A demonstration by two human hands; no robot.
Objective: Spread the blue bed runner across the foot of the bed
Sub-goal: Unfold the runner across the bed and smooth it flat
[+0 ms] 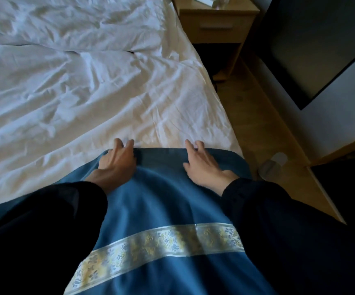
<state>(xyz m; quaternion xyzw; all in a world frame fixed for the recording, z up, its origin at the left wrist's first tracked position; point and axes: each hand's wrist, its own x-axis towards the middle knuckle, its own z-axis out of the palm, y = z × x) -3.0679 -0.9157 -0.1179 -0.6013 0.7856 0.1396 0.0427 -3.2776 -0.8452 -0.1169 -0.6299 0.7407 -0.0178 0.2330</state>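
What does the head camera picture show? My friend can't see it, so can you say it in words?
Two hands, the left hand and the right hand, press flat on the far edge of a blue bed runner with a pale flowered band, lying on a bed with a wrinkled white sheet. A wooden nightstand stands beside the bed.
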